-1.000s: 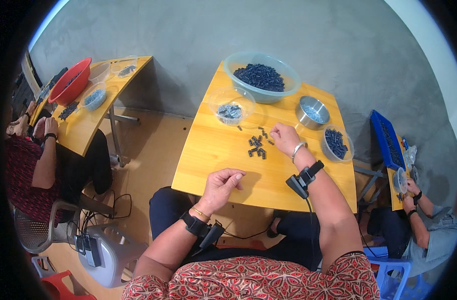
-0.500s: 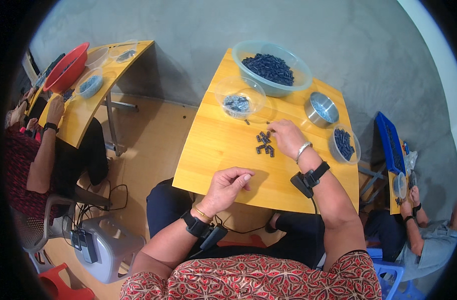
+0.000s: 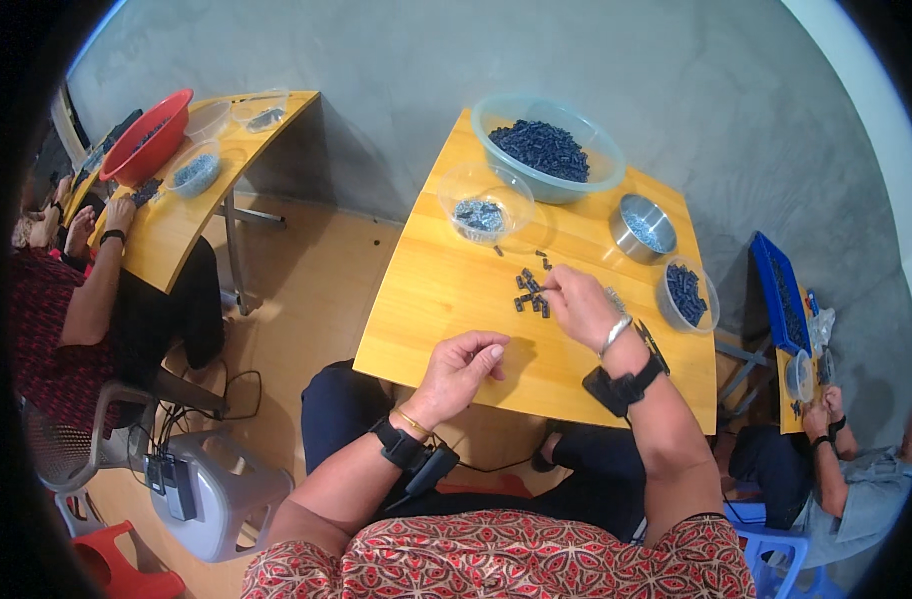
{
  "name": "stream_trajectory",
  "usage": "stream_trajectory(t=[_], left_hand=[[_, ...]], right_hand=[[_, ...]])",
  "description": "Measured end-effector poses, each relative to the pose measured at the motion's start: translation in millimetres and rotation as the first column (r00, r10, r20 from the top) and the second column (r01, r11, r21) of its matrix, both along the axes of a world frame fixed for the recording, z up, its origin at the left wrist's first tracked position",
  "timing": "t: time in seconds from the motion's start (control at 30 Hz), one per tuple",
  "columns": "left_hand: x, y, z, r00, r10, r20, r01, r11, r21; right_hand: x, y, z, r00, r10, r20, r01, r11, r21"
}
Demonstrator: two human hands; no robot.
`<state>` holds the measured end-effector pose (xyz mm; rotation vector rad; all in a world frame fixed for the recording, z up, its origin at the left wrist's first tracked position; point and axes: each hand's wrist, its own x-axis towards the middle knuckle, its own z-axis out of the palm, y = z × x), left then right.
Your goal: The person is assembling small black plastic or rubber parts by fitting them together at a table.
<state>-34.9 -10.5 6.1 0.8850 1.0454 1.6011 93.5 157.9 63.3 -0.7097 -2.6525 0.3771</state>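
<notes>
My right hand [image 3: 579, 307] reaches over the table to a loose group of small black plastic pieces [image 3: 526, 284]. Its thumb and index finger are pinched together at the group's right side; what sits between them is too small to make out. Beyond the fingers lie a couple of stray black pieces [image 3: 544, 261]. My left hand [image 3: 460, 371] hovers at the table's near edge with fingers curled and thumb laid against them. Whatever it may hold is hidden. Partly covered by my right wrist are some small pale parts [image 3: 616, 299] and a dark slender object [image 3: 653, 344].
On the yellow table [image 3: 416, 309] stand a blue basin [image 3: 604, 176] heaped with black pieces, a clear tub [image 3: 488, 190] of small parts, a metal bowl [image 3: 631, 226] and a clear bowl [image 3: 710, 299] of black pieces. People work at tables on both sides.
My right hand has drawn back toward me from the stray pieces to the group, uncovering a piece beyond it. My left hand keeps its curled pose. The whole view has shifted slightly.
</notes>
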Motion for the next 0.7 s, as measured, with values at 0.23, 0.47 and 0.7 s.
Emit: stream_trajectory(t=[0.23,0.47,0.7], left_hand=[[-0.4,4.0,-0.7,1.000,0.006,-0.028,-0.006,1.000,-0.028],[-1.9,0.0,-8.1,0.993,-0.056,-0.102,0.051,0.997,-0.052],[3.0,-2.9,1.0,0.991,0.000,-0.134,-0.010,0.997,-0.073]], right_hand=[[-3.5,-77.8,-12.1,0.956,0.207,-0.207,-0.235,0.964,-0.123],[14.2,-52.4,-8.3,0.959,0.114,-0.260,-0.189,0.941,-0.281],[19.6,44.0,-28.6,0.954,-0.278,-0.115,0.237,0.930,-0.280]])
